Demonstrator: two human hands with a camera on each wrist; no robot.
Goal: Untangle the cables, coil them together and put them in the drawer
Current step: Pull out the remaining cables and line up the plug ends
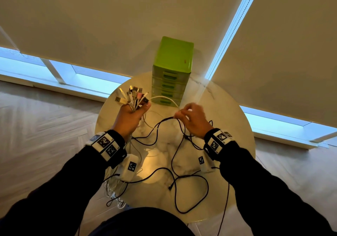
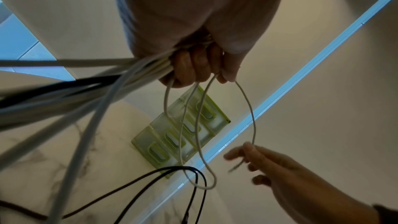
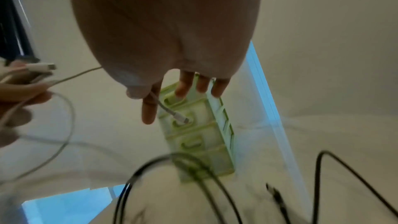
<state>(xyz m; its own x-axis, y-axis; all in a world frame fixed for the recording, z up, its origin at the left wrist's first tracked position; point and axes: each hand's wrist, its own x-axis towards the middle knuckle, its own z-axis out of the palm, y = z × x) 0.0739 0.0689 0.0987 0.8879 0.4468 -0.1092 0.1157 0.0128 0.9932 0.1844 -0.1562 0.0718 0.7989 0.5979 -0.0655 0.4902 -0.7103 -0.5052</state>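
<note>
Many cable plugs stand bunched in the left hand's fist above the round marble table; the right hand pinches a thin white cable's end. Gathering continues; next, likely add it, with the green plastic drawer unit shut.

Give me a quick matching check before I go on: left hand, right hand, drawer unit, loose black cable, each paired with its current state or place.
Things:
1. left hand
2. right hand
3. drawer unit
4. black cable

States:
A. all drawers closed, standing at the table's far edge
B. pinches the end of one white cable
C. sprawled in loops across the table top
D. grips a bunch of cables, plugs pointing up

Pairs: 1-D, 2-B, 3-A, 4-C
</note>
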